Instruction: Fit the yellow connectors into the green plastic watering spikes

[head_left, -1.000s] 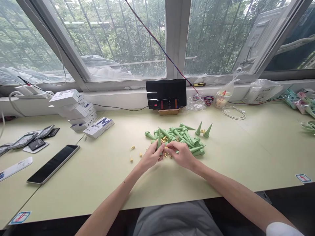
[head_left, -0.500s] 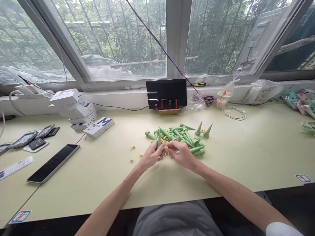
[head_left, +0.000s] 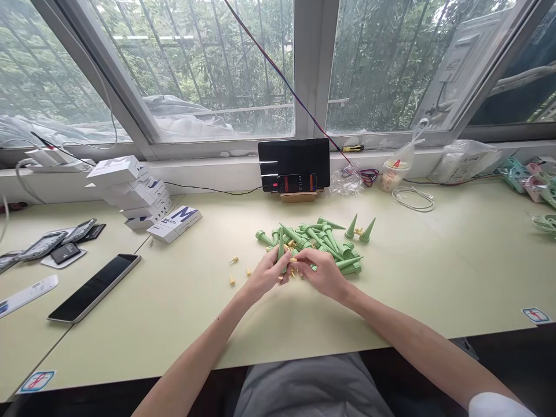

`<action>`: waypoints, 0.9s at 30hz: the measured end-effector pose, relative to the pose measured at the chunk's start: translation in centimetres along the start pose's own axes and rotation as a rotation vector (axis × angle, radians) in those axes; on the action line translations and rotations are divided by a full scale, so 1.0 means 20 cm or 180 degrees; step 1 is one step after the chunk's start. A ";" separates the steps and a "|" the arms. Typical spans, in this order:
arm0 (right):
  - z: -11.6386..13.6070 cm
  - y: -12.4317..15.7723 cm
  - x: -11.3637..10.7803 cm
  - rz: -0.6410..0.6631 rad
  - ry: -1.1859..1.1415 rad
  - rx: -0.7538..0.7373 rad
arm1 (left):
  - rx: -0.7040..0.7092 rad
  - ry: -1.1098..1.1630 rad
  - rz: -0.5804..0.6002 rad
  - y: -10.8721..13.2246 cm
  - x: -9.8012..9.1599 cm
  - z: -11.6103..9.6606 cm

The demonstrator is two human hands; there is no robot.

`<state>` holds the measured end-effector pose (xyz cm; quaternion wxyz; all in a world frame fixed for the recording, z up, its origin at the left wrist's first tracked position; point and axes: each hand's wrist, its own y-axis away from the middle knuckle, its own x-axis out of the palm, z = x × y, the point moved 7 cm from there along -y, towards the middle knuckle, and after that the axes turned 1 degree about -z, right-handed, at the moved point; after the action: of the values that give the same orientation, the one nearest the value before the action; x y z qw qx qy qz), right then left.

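My left hand (head_left: 266, 272) is closed around a green plastic spike (head_left: 281, 246), its point upward. Close beside it, my right hand (head_left: 321, 271) pinches a small yellow plastic piece (head_left: 293, 260) against or very near the spike's side; whether the two are joined I cannot tell. Behind both hands lies a heap of green spikes (head_left: 324, 237) with ribbed caps. Two more green spikes (head_left: 367, 230) stand upright at its right, with yellow pieces (head_left: 358, 231) between them. Several loose yellow pieces (head_left: 232, 281) are scattered left of my left hand.
A phone (head_left: 297, 183) leans on a black tablet (head_left: 293, 156) at the back. White boxes (head_left: 130, 191) are stacked at the left, near a larger phone (head_left: 95, 288). At the back right are a cup in a plastic bag (head_left: 394, 172) and a coiled white cable (head_left: 412, 198).
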<state>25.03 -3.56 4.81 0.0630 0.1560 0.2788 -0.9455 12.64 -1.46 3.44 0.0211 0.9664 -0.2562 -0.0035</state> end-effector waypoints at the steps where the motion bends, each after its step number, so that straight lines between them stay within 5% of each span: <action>1: 0.01 0.00 0.00 -0.0044 0.0016 -0.0038 | -0.0024 0.0072 0.0025 0.00 0.00 0.01; 27: 0.03 -0.01 0.01 0.0128 0.0036 -0.0018 | -0.0043 0.0109 0.0056 0.00 0.00 0.00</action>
<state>24.75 -3.70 5.31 0.0808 0.1667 0.2786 -0.9424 12.73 -1.47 3.53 0.0321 0.9639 -0.2642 0.0115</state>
